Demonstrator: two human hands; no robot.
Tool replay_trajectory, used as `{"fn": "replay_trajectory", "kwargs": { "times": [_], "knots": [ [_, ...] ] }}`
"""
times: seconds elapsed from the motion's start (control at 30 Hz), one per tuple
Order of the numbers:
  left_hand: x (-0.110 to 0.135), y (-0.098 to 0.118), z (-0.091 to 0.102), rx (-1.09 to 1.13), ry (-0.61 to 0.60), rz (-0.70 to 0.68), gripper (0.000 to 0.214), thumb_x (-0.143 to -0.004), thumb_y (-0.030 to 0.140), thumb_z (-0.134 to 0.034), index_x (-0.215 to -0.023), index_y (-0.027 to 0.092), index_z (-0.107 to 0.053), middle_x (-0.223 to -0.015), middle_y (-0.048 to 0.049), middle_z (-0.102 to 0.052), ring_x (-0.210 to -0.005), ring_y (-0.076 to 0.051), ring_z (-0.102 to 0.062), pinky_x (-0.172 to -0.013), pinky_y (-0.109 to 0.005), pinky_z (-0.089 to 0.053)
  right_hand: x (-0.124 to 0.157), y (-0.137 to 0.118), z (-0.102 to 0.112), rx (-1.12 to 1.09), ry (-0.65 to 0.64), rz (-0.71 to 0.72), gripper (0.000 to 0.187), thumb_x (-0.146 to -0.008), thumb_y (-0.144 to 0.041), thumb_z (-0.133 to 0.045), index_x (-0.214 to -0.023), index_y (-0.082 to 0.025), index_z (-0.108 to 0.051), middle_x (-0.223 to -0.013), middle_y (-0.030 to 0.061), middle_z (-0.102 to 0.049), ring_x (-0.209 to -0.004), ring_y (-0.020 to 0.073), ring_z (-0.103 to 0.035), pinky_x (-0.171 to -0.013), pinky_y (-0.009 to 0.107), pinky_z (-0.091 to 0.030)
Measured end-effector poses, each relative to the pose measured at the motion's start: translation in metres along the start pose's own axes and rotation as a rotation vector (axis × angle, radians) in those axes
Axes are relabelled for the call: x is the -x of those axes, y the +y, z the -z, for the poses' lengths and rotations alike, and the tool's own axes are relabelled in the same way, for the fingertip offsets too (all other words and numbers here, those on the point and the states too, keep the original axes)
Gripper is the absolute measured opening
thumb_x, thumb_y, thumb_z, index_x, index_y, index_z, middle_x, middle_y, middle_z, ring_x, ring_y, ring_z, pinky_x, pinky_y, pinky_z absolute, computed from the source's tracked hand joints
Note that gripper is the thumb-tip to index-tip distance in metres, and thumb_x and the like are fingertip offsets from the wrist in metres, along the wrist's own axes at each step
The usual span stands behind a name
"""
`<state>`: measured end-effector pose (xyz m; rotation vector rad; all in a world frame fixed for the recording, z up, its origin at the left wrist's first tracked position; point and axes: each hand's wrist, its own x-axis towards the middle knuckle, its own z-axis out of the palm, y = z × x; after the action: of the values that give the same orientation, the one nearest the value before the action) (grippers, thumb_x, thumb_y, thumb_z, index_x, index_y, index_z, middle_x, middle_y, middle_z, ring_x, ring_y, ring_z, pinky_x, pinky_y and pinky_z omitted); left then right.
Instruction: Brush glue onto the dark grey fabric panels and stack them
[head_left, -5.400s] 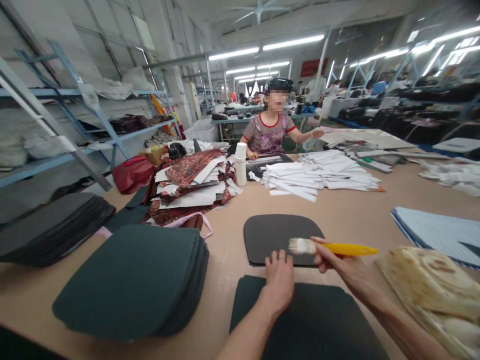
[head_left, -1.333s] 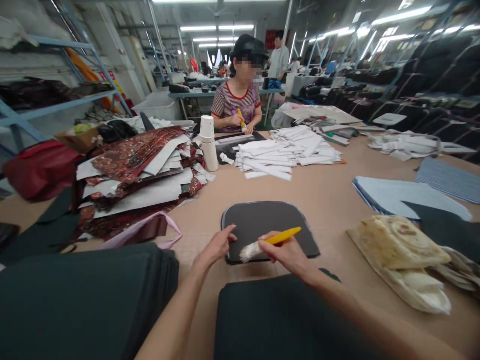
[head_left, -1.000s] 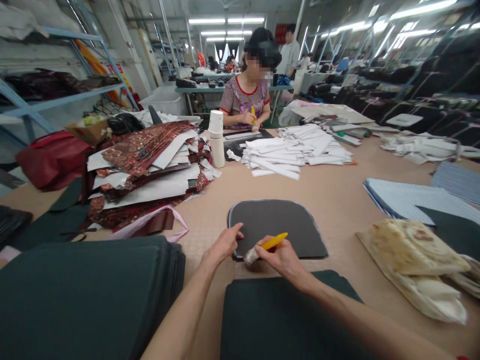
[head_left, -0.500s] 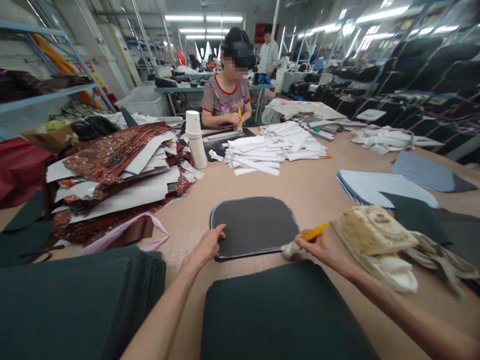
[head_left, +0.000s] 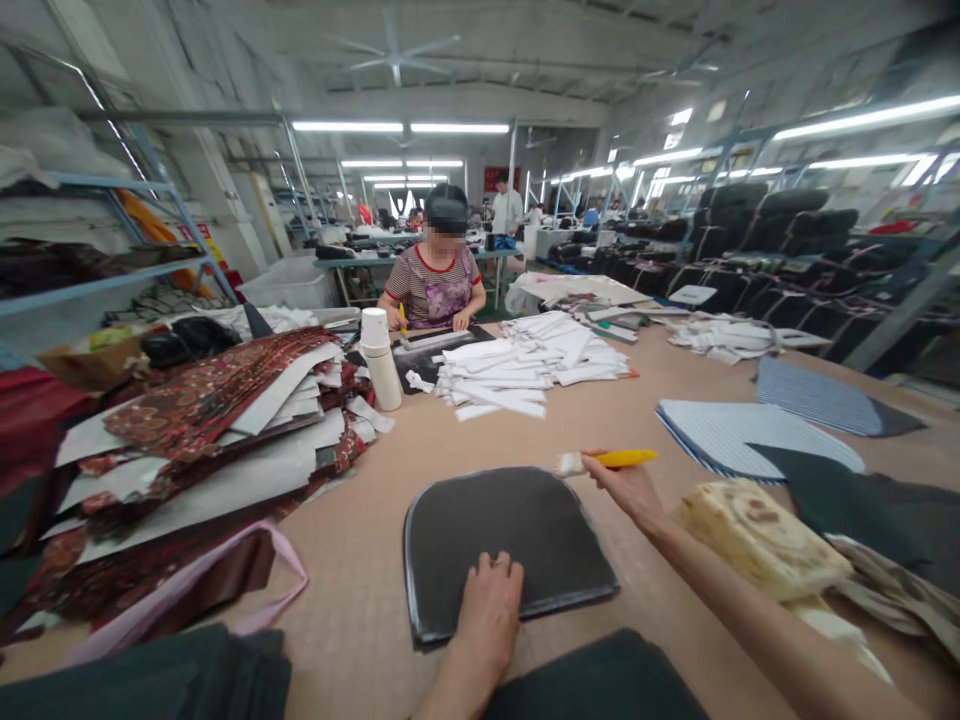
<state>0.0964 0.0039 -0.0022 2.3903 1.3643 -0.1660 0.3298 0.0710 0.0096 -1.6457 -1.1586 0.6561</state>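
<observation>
A dark, round-cornered panel (head_left: 517,515) with a whitish border lies on the brown table in front of me. My left hand (head_left: 489,608) rests on the panel's near part, fingers laid on its surface and holding nothing. Beyond the panel's far right corner, my right hand (head_left: 624,486) grips a brush (head_left: 628,458) with a yellow handle. Its pale bristles point left, close to the panel's far edge; whether they touch it I cannot tell. A dark green piece (head_left: 592,685) lies nearest me, partly hidden by my left forearm.
Patterned red and white pieces (head_left: 202,400) are heaped at left, beside white cups (head_left: 382,365). White strips (head_left: 517,365) lie ahead, near a co-worker (head_left: 435,275) holding a brush. A stained yellowish block (head_left: 761,535) and striped pieces (head_left: 750,430) are at right.
My left hand has moved from the panel's left edge onto its near middle. My right hand has carried the brush from the near right corner to the far right. The view has tilted up.
</observation>
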Motion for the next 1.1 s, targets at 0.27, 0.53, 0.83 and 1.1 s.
{"fn": "replay_trajectory", "kwargs": {
  "times": [0.27, 0.53, 0.83, 1.1],
  "knots": [
    [-0.003, -0.005, -0.004, -0.019, -0.024, -0.008, 0.039, -0.082, 0.006, -0.041, -0.118, 0.012, -0.056, -0.129, -0.0157, -0.053, -0.117, -0.034, -0.049, -0.093, -0.049, -0.046, -0.043, -0.008, -0.109, -0.087, -0.273, 0.076, 0.029, -0.062, -0.039, -0.057, -0.078, -0.017, -0.066, -0.059, -0.0005, -0.062, -0.052, 0.0148, -0.055, -0.052, 0.026, -0.045],
    [-0.007, -0.007, -0.008, 0.022, -0.04, 0.001, 0.039, -0.081, 0.008, -0.047, -0.119, 0.011, -0.056, -0.131, -0.018, -0.051, -0.12, -0.036, -0.046, -0.094, -0.052, -0.044, -0.061, 0.014, -0.11, 0.036, -0.258, 0.094, 0.019, -0.059, -0.028, -0.057, -0.072, -0.019, -0.066, -0.074, 0.0017, -0.069, -0.073, 0.0189, -0.063, -0.071, 0.029, -0.048],
    [-0.006, -0.011, -0.016, 0.082, 0.005, -0.018, 0.042, -0.073, 0.003, -0.048, -0.113, 0.01, -0.057, -0.125, -0.0189, -0.054, -0.117, -0.036, -0.048, -0.093, -0.051, -0.044, -0.056, 0.014, -0.035, 0.141, 0.011, 0.073, 0.019, -0.065, -0.036, -0.057, -0.073, -0.021, -0.066, -0.07, 0.0027, -0.067, -0.076, 0.0231, -0.064, -0.07, 0.032, -0.048],
    [-0.003, -0.028, -0.014, 0.268, 0.244, 0.017, 0.031, -0.065, 0.0, -0.041, -0.088, 0.017, -0.055, -0.091, -0.0073, -0.06, -0.089, -0.019, -0.056, -0.079, -0.032, -0.045, 0.001, -0.04, 0.036, -0.036, -0.19, 0.22, 0.052, -0.084, -0.056, -0.045, -0.12, -0.019, -0.054, -0.073, 0.0033, -0.066, -0.051, 0.0141, -0.061, -0.057, 0.029, -0.051]
  ]
}}
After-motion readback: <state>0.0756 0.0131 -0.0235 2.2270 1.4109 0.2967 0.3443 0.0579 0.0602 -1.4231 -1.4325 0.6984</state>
